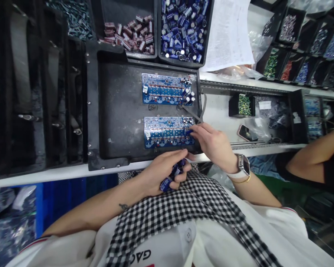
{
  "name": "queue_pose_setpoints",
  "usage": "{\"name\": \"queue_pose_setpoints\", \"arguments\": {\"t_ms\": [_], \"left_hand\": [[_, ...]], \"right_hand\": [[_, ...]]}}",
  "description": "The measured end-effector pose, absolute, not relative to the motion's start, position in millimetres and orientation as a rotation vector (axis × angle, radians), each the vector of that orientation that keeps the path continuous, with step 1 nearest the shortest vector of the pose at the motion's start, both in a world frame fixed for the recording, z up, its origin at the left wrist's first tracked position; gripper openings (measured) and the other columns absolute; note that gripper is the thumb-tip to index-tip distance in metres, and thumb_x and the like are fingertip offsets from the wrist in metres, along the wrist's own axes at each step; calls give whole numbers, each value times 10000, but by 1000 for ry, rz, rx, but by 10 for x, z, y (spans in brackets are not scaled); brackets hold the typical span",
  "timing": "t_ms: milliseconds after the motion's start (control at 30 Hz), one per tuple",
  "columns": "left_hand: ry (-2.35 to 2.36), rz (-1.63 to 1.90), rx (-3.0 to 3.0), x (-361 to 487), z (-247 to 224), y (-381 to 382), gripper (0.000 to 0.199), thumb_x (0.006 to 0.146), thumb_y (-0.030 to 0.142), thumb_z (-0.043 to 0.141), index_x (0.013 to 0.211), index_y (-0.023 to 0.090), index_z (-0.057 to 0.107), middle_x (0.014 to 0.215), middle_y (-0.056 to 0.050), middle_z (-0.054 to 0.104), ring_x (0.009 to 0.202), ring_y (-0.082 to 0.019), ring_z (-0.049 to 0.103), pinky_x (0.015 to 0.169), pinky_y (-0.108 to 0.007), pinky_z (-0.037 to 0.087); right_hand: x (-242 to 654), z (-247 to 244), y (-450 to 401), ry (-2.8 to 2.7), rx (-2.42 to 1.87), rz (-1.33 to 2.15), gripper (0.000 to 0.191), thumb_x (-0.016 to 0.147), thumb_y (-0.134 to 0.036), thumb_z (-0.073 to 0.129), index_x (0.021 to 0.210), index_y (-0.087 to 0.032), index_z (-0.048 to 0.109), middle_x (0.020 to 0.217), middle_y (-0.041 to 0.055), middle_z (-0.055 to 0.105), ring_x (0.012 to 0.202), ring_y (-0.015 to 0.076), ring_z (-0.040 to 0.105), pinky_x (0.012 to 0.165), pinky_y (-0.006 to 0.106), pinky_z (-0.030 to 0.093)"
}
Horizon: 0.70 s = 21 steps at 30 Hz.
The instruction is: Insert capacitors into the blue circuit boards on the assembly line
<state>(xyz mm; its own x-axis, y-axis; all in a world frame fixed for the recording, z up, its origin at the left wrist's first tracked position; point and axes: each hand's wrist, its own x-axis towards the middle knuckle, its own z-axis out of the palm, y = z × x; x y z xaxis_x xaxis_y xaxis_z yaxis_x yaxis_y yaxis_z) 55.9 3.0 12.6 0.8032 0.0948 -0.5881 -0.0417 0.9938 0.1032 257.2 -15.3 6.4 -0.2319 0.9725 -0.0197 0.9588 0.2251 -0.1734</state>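
Two blue circuit boards lie one behind the other in a black tray [119, 111]. The near circuit board [167, 132] has my right hand [211, 142] at its right end, fingertips pinched on a blue capacitor [188, 130] against the board. Below the tray's front edge, my left hand [167, 168] is curled around several blue capacitors [166, 184]. The far circuit board [167, 89] carries several upright capacitors [188, 97] at its right end. Whether the pinched capacitor's leads sit in the board is hidden by my fingers.
Behind the tray stand a bin of blue capacitors [183, 33] and a bin of brown capacitors [130, 35]. A paper sheet [228, 37] lies right of them. Further right are a small box of green parts [243, 105], a phone [246, 132] and a co-worker's arm [314, 152].
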Motion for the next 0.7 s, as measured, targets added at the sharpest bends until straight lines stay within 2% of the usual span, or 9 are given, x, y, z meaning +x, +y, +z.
{"name": "queue_pose_setpoints", "arguments": {"t_ms": [133,200,300,467,533,600,633,700], "left_hand": [[642,97,94,512,158,58,211,947,283,446,1098,201,567,688,25,449,402,-47,356,326,-112,244],[691,143,102,501,157,59,146,936,277,495,1057,206,540,693,29,450,408,-46,360,328,-108,246],[757,220,96,500,140,36,152,919,298,586,1011,183,546,707,33,428,434,-37,373,333,-97,253],[792,242,63,551,111,-14,131,946,275,542,920,147,560,684,28,418,432,-34,380,321,-86,239],[787,190,44,583,106,-23,213,963,318,514,840,145,530,621,39,400,390,-30,340,308,-87,231],[790,149,17,613,109,-26,265,975,347,488,818,139,534,621,23,439,388,-39,373,295,-91,246],[800,141,11,625,113,-26,258,978,335,483,840,130,559,657,2,484,419,-55,438,299,-101,294],[807,132,11,641,124,-28,219,974,271,480,924,105,614,786,-53,569,577,-115,602,382,-164,474]], "right_hand": [[2594,10,-180,-2450,-1822,218,287,992,-205,440,1227,-153,596,1127,78,681,848,173,675,619,286,517],[2629,-28,-181,-2508,-1723,248,313,983,-177,443,1262,-161,583,1190,98,664,957,198,661,706,307,544],[2642,-13,-188,-2435,-1651,331,324,985,-196,449,1276,-200,590,1204,95,660,1053,211,635,816,343,563],[2476,267,-347,-2203,-1558,647,427,964,-225,521,1389,-257,495,1298,80,620,1179,204,583,1007,405,514],[2418,336,-433,-2214,-1476,738,376,957,-219,535,1333,-245,543,1237,72,653,1143,196,600,1001,399,518],[2419,316,-484,-2179,-1527,719,286,963,-202,517,1236,-218,603,1165,73,675,1093,185,622,964,372,535],[2441,277,-491,-2141,-1599,669,254,966,-200,511,1195,-210,621,1130,71,682,1057,180,637,932,356,546],[2510,169,-474,-2088,-1746,561,219,970,-213,508,1149,-205,635,1079,65,688,984,175,660,854,330,563]]}}
